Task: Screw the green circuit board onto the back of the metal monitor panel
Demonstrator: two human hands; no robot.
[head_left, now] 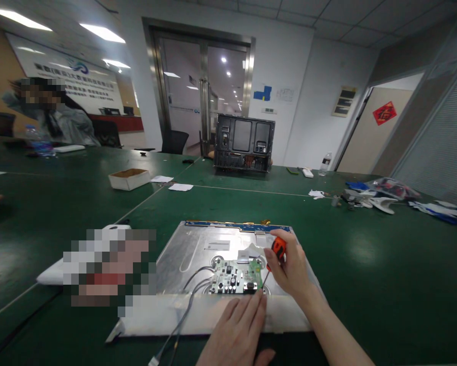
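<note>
A metal-backed display panel [197, 249] lies on the table in front of me, a white strip along its near edge. Near its middle sits a green circuit board [234, 274], with dark cables [190, 300] running off its left side toward me. My right hand [295, 264] grips an orange-and-black screwdriver [278, 248], whose shaft slants down to the board's lower right corner. Flat on the near strip rests my left hand [239, 325], fingers stretched out, their tips close to the screwdriver's tip. Whether that tip sits in a screw is too small to tell.
Left of the panel lies a white bag [94, 249], partly blurred out. Farther off are a small open box [129, 179], papers [180, 187] and a black metal chassis [244, 142]. Scraps and plastic bags [392, 187] lie at right. Another person [60, 117] sits far left.
</note>
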